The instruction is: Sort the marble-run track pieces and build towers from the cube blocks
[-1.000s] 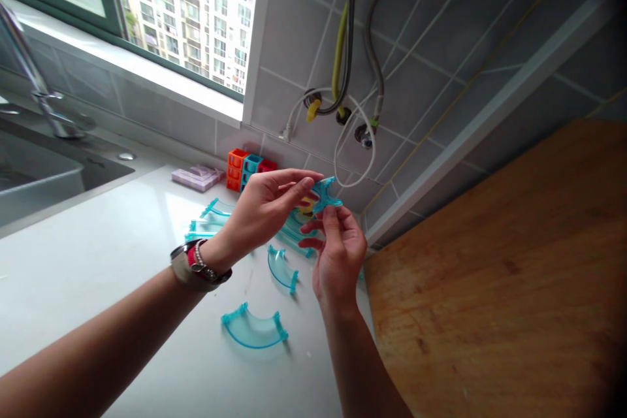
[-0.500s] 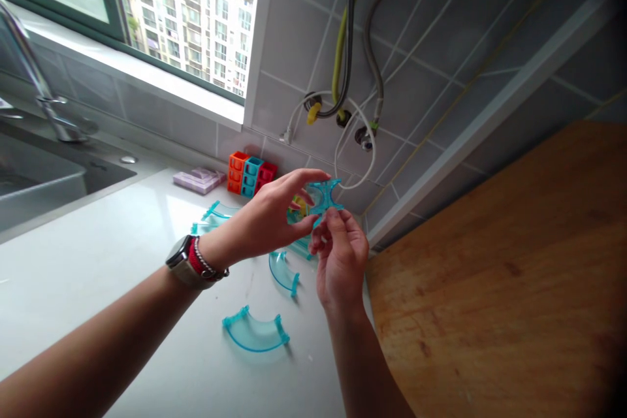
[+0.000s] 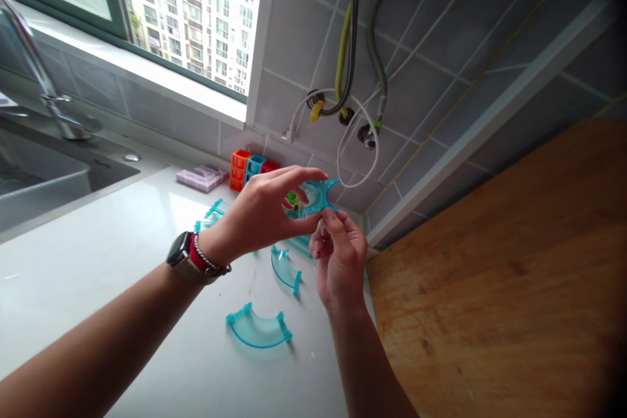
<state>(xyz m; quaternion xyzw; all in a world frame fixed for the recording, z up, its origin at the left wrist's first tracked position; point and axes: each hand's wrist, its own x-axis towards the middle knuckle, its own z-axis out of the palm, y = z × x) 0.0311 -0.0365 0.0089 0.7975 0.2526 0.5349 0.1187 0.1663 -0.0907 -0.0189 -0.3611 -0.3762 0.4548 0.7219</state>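
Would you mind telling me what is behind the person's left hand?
Behind the left hand, parts of the red block and a green-and-yellow object show; the hand covers the rest, so their full shapes cannot be seen.

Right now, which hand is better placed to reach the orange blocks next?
Probably the left hand: nearer the orange blocks; the right hand, at the teal piece, sits farther off.

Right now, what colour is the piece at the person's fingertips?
The piece is translucent turquoise blue, best seen in the head view.
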